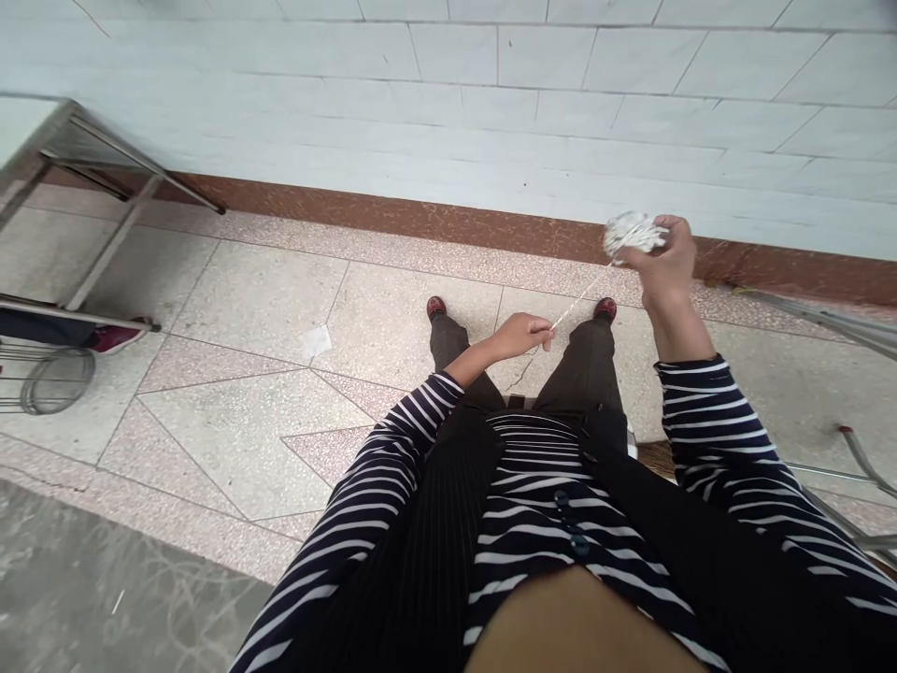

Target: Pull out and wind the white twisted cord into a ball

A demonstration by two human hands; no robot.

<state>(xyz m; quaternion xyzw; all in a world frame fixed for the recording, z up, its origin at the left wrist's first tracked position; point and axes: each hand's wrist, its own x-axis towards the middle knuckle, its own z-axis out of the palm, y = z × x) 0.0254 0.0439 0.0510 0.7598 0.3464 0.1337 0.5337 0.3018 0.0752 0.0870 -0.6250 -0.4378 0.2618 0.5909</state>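
Note:
My right hand [669,257] is raised near the wall and closed around a bundle of white cord [631,234], which looks wound into a loose ball. From the bundle a single taut length of cord [581,297] slants down to my left hand [519,336]. The left fingers are pinched together on that cord, in front of my legs. Any cord beyond the left hand is hard to make out. Both forearms are in striped sleeves.
A white-tiled wall [455,121] with a brown base runs ahead. At left stands a metal-framed table [112,243], with another person's shoe [119,336] and a wire rack [56,379] by it. Paper scrap [317,342] lies on the floor. Metal legs [827,318] are at right.

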